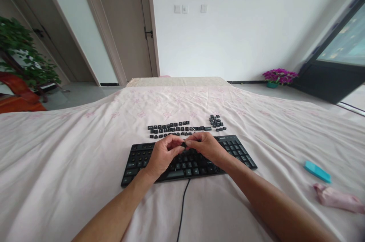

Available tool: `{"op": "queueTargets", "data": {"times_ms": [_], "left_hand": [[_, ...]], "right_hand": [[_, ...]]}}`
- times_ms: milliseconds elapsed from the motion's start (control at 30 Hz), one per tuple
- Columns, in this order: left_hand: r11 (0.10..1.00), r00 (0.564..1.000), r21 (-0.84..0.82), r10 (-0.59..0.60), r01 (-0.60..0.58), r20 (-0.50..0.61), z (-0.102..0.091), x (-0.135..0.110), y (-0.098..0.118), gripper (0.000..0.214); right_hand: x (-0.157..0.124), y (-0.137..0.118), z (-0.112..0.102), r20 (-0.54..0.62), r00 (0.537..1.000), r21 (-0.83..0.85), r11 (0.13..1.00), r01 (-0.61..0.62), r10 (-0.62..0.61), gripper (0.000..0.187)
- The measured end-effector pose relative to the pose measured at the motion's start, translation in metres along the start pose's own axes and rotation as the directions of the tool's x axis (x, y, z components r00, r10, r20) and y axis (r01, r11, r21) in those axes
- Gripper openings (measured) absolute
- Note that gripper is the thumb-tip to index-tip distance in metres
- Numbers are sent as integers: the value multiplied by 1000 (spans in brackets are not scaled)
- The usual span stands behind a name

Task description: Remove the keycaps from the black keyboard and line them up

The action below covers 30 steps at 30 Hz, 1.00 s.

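Observation:
A black wired keyboard [236,150] lies on a pale pink bedsheet [85,150] in front of me. Both my hands hover over its middle, fingertips meeting. My left hand [162,156] and my right hand [207,147] pinch a small black keycap [184,144] between them. Just beyond the keyboard, several loose black keycaps [173,128] lie in rows on the sheet, with a smaller cluster of keycaps [216,121] to their right. The keyboard's black cable [182,207] runs toward me.
A teal flat object [317,171] and a crumpled pink cloth [336,198] lie on the sheet at the right. A potted green plant [19,51] stands at the far left, purple flowers [279,76] by the wall, and a dark window frame [327,82] at the right.

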<state>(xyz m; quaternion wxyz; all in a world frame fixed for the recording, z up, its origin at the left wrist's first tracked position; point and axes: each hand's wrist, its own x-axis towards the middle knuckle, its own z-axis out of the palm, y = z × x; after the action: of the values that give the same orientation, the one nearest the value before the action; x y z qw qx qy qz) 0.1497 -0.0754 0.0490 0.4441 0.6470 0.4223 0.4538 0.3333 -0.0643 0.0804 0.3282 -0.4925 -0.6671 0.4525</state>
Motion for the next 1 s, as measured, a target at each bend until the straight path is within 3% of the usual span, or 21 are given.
{"op": "queueTargets", "data": {"times_ms": [333, 533, 1000], "left_hand": [[996, 999, -93, -8, 6, -31, -2, 0, 6, 21], [993, 997, -100, 50, -56, -61, -2, -4, 4, 21], [912, 925, 273, 352, -305, -143, -4, -15, 15, 7]], "right_hand": [[-3, -2, 0, 27, 999, 166, 985, -47, 43, 18], [-6, -6, 3, 16, 999, 229, 973, -38, 35, 17], [-11, -11, 9, 59, 998, 430, 902, -28, 3, 18]]}}
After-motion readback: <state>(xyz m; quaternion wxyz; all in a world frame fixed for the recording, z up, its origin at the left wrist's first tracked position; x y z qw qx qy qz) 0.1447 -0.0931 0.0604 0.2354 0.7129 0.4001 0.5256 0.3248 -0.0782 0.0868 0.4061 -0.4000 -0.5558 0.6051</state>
